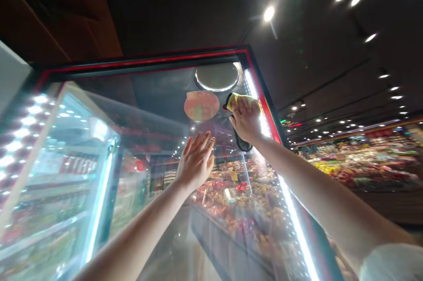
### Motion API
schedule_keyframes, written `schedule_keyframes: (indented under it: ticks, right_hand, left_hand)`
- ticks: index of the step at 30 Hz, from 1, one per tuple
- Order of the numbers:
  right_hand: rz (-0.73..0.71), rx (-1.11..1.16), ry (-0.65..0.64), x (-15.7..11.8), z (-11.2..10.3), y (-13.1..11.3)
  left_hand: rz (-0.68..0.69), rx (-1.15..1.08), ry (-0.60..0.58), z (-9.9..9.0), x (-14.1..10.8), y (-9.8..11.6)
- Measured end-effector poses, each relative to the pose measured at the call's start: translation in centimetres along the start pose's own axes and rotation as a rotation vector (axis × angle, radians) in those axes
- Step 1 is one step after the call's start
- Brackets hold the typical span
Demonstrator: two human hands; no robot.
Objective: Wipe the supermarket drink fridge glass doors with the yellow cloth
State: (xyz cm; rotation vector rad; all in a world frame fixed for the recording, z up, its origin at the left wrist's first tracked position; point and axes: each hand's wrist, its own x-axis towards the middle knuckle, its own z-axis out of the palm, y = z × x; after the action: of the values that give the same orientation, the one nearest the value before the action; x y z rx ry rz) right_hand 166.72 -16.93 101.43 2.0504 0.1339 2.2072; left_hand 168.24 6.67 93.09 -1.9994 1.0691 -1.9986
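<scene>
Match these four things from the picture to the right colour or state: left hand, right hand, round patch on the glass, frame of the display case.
Things:
1 left hand
2 right hand
3 round patch on the glass
4 frame of the display case

Colours or states:
A red and black
B over a yellow cloth
C open, holding nothing
D pinkish orange

Pairs: 1C, 2B, 3D, 4A

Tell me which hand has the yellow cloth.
The right hand has it, pressing the yellow cloth to the glass. The left hand is open with its fingers spread and holds nothing.
</scene>
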Motion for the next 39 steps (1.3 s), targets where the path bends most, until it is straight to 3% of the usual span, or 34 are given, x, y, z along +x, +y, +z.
schedule_keyframes:
  ticks: [3, 6, 9, 12, 15, 17, 20, 23, 26, 29, 31, 34, 36, 39]
  right_hand:
    - [0.013, -0.006, 0.037, 1.1, 0.4, 0.6]
    - [0.175, 0.021, -0.008, 6.0, 1.0, 0.3]
    - [0.268, 0.062, -0.074, 9.2, 2.3, -1.9]
    - [0.072, 0.115, -0.066, 6.6, 3.6, -4.2]
    - [-0.147, 0.149, -0.015, 2.3, 4.2, -3.3]
    - [-0.082, 0.115, -0.016, 1.7, 4.4, -1.2]
    - [0.191, 0.051, -0.042, 4.8, 5.5, 1.0]
    - [0.242, 0.093, -0.052, 7.2, 7.6, -0.9]
    - [-0.013, 0.218, -0.041, 4.3, 9.5, -4.0]
    - [-0.277, 0.311, -0.046, -1.2, 10.2, -3.5]
    - [-0.218, 0.262, -0.031, -3.1, 10.4, -1.2]
    - [0.108, 0.142, -0.039, -1.0, 11.3, 1.1]
    - [0.218, 0.124, -0.058, 2.1, 12.4, -0.1]
    - [0.154, 0.153, -0.062, 4.6, 14.3, -5.4]
  left_hand:
    - [-0.051, 0.007, 0.012, 1.5, 0.6, -1.0]
    - [-0.063, 0.002, 0.014, 2.7, 0.4, -1.7]
    - [-0.038, 0.003, 0.004, 3.6, 0.1, -2.1]
    - [-0.032, -0.005, -0.019, 4.3, 0.0, -2.3]
    - [-0.064, -0.007, -0.033, 5.2, 0.1, -2.4]
    - [-0.079, -0.001, -0.034, 5.9, 0.1, -2.4]
    - [-0.084, 0.019, -0.042, 7.0, 0.2, -2.4]
    - [-0.072, 0.037, -0.076, 7.7, 0.0, -2.8]
    - [-0.068, 0.053, -0.06, 7.7, -1.2, -4.0]
    - [-0.072, 0.08, -0.008, 6.7, -3.7, -5.9]
    - [-0.068, 0.101, -0.007, 6.0, -5.3, -7.3]
    - [-0.09, 0.121, -0.03, 6.0, -6.8, -8.7]
    - [-0.123, 0.12, -0.045, 6.8, -7.1, -9.2]
    - [-0.137, 0.111, -0.075, 8.4, -7.0, -9.6]
